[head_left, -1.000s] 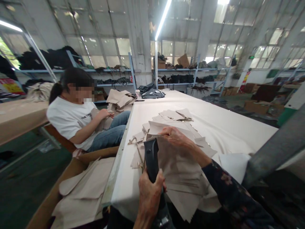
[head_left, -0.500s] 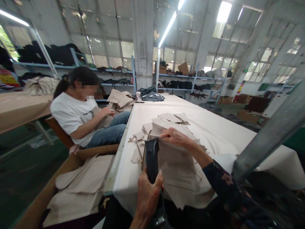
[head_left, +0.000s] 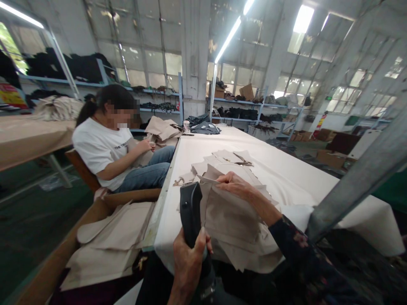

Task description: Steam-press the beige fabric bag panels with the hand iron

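Note:
My left hand is wrapped round a black hand-held tool with a broad, blunt upper end; its exact kind does not show. The tool stands nearly upright at the table's near edge, beside a beige fabric piece. Fingers pinched, my right hand grips that fabric by its upper edge, and the piece hangs down toward me. Behind it, more beige cut pieces lie spread over the white-covered table. A pair of scissors rests on them.
A cardboard box of beige pieces stands at the lower left. Beyond it sits a co-worker handling beige fabric. A slanted metal post rises at the right. Dark cloth and a cup are at the far end.
My left hand and the black tool have shifted left, leaving more of the beige fabric showing. My right hand still pinches the fabric, almost in the same spot.

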Available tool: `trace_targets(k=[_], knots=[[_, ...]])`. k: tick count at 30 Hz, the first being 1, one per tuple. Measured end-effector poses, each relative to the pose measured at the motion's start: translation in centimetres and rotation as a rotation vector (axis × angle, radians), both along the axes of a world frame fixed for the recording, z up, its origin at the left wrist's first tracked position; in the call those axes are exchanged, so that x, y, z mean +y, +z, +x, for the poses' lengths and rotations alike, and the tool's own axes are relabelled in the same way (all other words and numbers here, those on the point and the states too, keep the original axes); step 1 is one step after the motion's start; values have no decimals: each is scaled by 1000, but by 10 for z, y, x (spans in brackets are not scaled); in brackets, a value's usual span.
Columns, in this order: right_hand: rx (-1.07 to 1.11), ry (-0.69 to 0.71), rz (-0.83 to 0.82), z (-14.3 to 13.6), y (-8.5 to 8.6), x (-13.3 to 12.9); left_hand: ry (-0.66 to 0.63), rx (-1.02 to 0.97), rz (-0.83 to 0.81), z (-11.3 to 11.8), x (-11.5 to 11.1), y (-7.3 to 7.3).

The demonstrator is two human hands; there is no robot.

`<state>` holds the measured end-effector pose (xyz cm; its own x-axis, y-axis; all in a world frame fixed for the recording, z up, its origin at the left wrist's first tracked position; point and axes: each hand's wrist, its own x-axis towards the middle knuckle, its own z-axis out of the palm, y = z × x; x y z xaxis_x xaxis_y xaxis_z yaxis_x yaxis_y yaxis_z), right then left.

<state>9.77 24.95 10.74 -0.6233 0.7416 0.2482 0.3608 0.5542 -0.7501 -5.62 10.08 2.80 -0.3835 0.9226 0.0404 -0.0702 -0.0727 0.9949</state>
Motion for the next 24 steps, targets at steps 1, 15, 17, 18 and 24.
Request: trace_targets(k=[1,15,17,18,24], knots=[[9,6,0,0,-2,0,7,0,5,1,-2,0],[-523,-341,834,-26,-63,-26,140,32,-70,-7,-13,-8],[-568,-347,941,-30,-83,-30,154,18,-117,-14,-18,-11],[-571,-335,979,-32,-91,-31,158,14,-134,-16,-20,-12],[-533,-238,1060,-41,-112,-38,134,58,-125,-17,-24,-14]])
